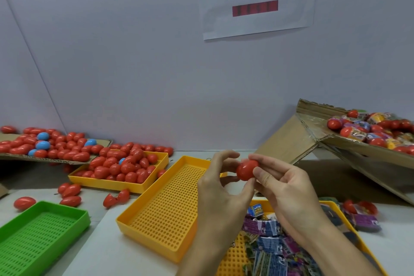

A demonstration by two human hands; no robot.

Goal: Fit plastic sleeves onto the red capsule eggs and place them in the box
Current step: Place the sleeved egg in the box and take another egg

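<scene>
both hands [226, 177] pinch a red capsule egg [246, 170] with their fingers [262, 173].

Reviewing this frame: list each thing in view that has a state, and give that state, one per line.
left hand: fingers curled, pinching the held egg.
right hand: gripping the held egg.
held egg: closed, no sleeve visible on it.
middle yellow tray: nothing in it.
green tray: nothing in it.
far yellow tray: heaped with red eggs.
cardboard box: open, tilted, holding sleeved eggs.
</scene>
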